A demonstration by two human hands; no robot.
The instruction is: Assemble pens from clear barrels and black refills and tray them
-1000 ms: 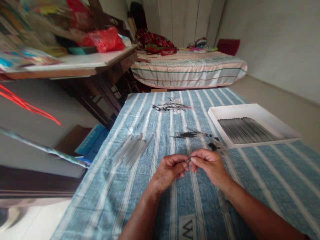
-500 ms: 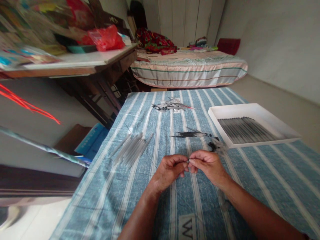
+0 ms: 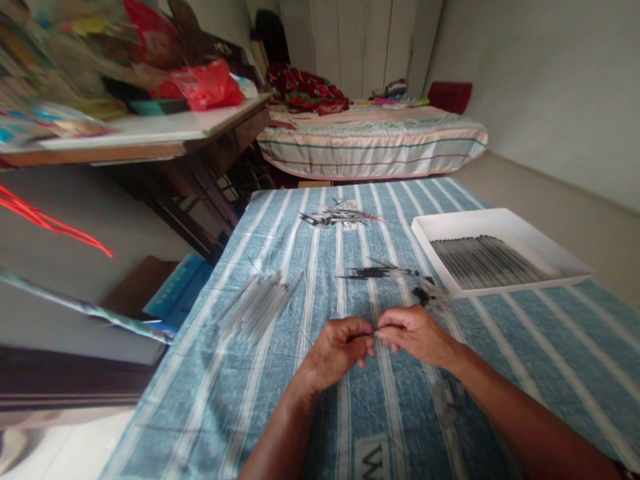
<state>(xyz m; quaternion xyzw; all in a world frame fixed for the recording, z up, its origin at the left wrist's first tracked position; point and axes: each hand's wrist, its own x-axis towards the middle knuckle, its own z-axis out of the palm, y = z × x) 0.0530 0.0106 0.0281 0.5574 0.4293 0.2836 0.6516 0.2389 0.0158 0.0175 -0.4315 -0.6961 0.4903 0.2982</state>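
Observation:
Above the striped blue cloth, my left hand and my right hand meet fingertip to fingertip. Both are closed in a pinch around something small and dark, too little to make out. Just beyond my right hand lies a small heap of black and clear pieces. Behind that is a loose bunch of thin black rods. Several grey translucent tubes lie side by side left of my hands.
At the right stands a white shallow box with a row of dark-filled tubes inside. A pile of thin dark sticks lies at the table's far end. A cluttered desk is at the left; a bed stands beyond.
The whole view has shifted slightly. My hands stay together in the same pinch, with the fingertips a little closer over the small dark thing.

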